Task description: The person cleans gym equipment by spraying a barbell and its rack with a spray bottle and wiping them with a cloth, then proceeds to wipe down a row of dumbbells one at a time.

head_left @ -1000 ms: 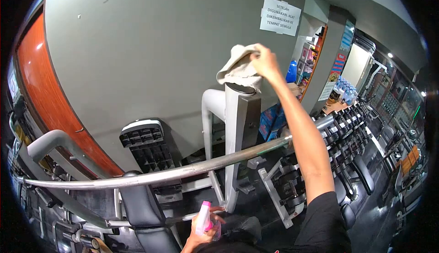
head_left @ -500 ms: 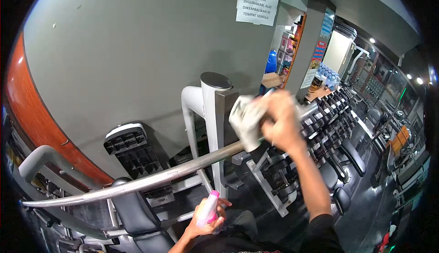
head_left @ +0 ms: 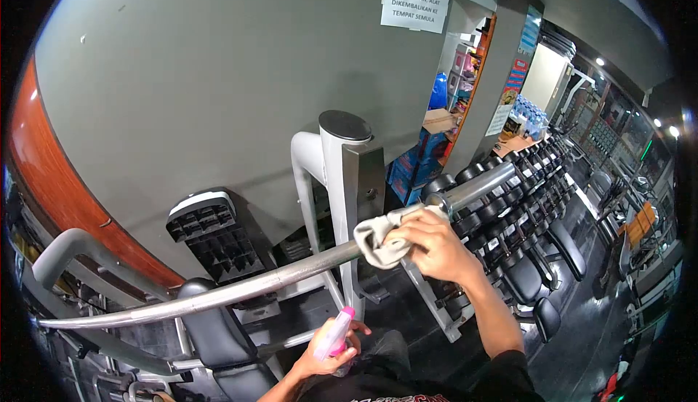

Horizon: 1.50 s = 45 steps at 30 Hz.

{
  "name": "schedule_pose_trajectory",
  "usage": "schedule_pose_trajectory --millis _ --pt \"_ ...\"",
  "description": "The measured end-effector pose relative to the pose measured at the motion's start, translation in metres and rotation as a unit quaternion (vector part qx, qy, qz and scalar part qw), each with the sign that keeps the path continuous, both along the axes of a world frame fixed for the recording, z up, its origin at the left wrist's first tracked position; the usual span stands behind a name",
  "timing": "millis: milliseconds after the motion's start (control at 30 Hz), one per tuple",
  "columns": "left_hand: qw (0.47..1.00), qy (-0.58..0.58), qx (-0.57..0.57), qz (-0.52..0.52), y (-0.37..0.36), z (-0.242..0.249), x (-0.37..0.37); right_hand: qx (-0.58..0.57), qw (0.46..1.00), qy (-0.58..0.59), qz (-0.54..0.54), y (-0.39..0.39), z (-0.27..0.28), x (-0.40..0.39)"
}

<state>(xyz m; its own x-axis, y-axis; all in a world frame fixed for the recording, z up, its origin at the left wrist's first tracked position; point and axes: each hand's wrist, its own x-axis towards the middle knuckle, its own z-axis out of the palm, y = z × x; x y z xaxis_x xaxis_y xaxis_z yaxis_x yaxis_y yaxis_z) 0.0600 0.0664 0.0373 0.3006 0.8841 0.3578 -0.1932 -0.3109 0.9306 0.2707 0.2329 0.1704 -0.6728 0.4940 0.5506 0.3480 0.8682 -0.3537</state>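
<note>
A long metal barbell (head_left: 269, 280) crosses the view from the lower left to the thick sleeve at the right. Near that sleeve my right hand (head_left: 429, 246) grips a whitish cloth (head_left: 379, 242), which lies against the bar and partly wraps it. Low in the middle, below the bar, my left hand (head_left: 327, 351) is wrapped round a spray bottle (head_left: 337, 333) with a pink and white top. Most of the bottle's body is hidden by the hand.
A grey upright post (head_left: 338, 184) stands behind the bar. Racked dumbbells (head_left: 520, 198) run along the right, with a black padded bench (head_left: 218, 329) at the lower left. A paper sign (head_left: 416, 1) is on the wall.
My right hand and the cloth have moved down onto the bar, uncovering its thick right sleeve. My left hand still holds the spray bottle in nearly the same place.
</note>
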Motion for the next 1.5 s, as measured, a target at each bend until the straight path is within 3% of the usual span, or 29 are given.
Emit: schedule_pose_trajectory --millis 167,267,300,333,400,467,500,533,600,633,667,767,867,967,1167,1267,1333,1400,1500 --pt "0.999 -0.001 0.032 0.007 0.007 -0.011 0.004 0.053 0.995 -0.079 -0.025 -0.020 0.008 -0.009" --pt "0.999 -0.004 0.036 -0.008 0.008 -0.007 0.006 0.042 0.997 -0.057 -0.031 -0.016 0.003 -0.013" --pt "1.000 -0.002 0.023 -0.020 0.009 -0.006 0.006 -0.008 1.000 -0.009 -0.013 -0.008 -0.001 -0.014" --pt "1.000 -0.002 0.022 -0.020 0.010 -0.005 0.005 -0.181 0.983 0.031 -0.005 -0.003 -0.002 -0.012" --pt "0.998 0.022 0.002 -0.058 0.012 -0.003 0.001 -0.277 0.927 0.248 0.043 0.017 -0.019 -0.006" --pt "0.998 0.035 0.008 -0.059 0.015 0.000 -0.002 -0.250 0.864 0.429 -0.082 0.020 -0.019 0.002" --pt "0.997 0.047 0.014 -0.062 0.016 0.000 -0.002 -0.209 0.860 0.459 -0.082 0.022 -0.012 0.010" --pt "0.997 0.047 0.012 -0.061 0.016 0.000 -0.002 -0.083 0.921 0.364 -0.110 0.020 0.010 0.016" --pt "0.998 0.022 -0.015 -0.058 0.019 0.001 -0.001 0.055 0.949 0.184 -0.251 0.015 0.011 0.019" --pt "0.996 0.048 -0.021 -0.066 0.021 0.003 -0.002 0.095 0.963 0.105 -0.228 0.016 0.000 0.014" --pt "0.996 0.048 -0.020 -0.067 0.022 0.002 0.000 0.092 0.970 -0.052 -0.221 0.013 -0.012 0.009" --pt "0.999 0.016 0.020 -0.047 0.020 0.000 0.010 0.133 0.956 -0.066 -0.252 0.000 -0.025 -0.002" --pt "0.999 0.032 0.022 -0.035 0.013 -0.002 0.012 0.092 0.970 -0.058 -0.217 -0.004 -0.018 0.004" --pt "0.999 -0.009 -0.036 -0.038 0.007 -0.013 0.012 0.177 0.956 -0.093 -0.216 0.009 -0.030 0.007" --pt "0.998 0.008 -0.057 -0.015 0.000 -0.015 0.015 0.142 0.974 -0.101 -0.145 0.034 -0.008 0.013" --pt "0.993 -0.070 -0.096 -0.018 -0.003 -0.012 0.019 0.132 0.971 -0.118 -0.162 0.046 -0.009 0.001" --pt "0.998 -0.011 -0.064 -0.028 -0.004 -0.016 0.017 0.135 0.959 -0.096 -0.229 0.048 -0.016 -0.008" --pt "0.997 -0.024 -0.071 -0.022 -0.007 -0.020 0.018 0.136 0.952 -0.044 -0.269 0.037 -0.021 -0.014" --pt "0.995 -0.059 -0.080 -0.005 -0.012 -0.022 0.020 0.172 0.938 0.126 -0.274 0.019 -0.046 -0.018"
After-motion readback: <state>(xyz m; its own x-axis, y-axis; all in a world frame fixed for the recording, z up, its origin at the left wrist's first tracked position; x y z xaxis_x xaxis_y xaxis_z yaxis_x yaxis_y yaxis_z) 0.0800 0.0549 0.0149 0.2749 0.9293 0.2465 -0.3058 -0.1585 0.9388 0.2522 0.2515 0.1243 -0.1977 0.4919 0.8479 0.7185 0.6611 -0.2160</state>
